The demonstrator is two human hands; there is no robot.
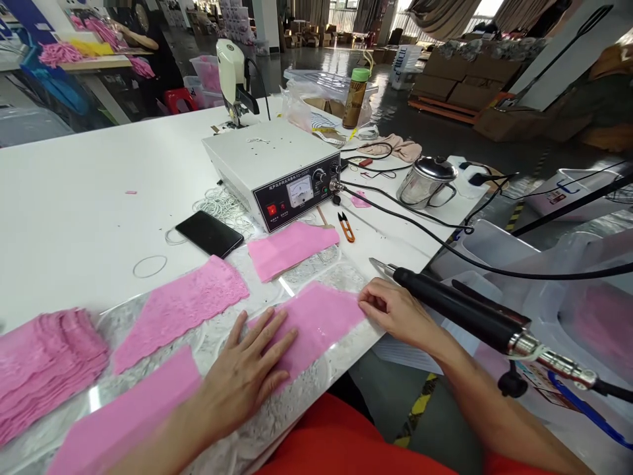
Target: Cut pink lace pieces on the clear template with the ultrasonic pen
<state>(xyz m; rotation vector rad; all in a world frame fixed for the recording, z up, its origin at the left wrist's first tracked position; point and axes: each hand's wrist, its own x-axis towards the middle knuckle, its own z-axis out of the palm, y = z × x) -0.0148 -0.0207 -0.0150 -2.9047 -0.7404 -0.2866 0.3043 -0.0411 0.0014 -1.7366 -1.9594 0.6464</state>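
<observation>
My left hand point(252, 369) lies flat with its fingers spread on the left part of a thin pink fabric piece point(316, 316) near the table's front edge. At that piece's right corner, my right hand point(393, 310) has its thumb and fingertips pinched together on the fabric. A black pen-like handpiece point(459, 310) with a pointed metal blade is just above my right hand and forearm, its cable trailing off to the right. Farther left are a pink lace piece point(182, 307), a smooth pink piece point(133, 402) and a stack of pink lace pieces point(44, 369). Another pink piece point(294, 249) lies beyond.
A control box point(277, 168) with dials stands at the table's middle, a black phone point(210, 233) and orange thread snips point(346, 227) before it. A metal cup point(426, 185), a green-capped bottle point(356, 99) and cables lie behind. Plastic bins point(499, 244) stand right; a person point(148, 59) sits far left.
</observation>
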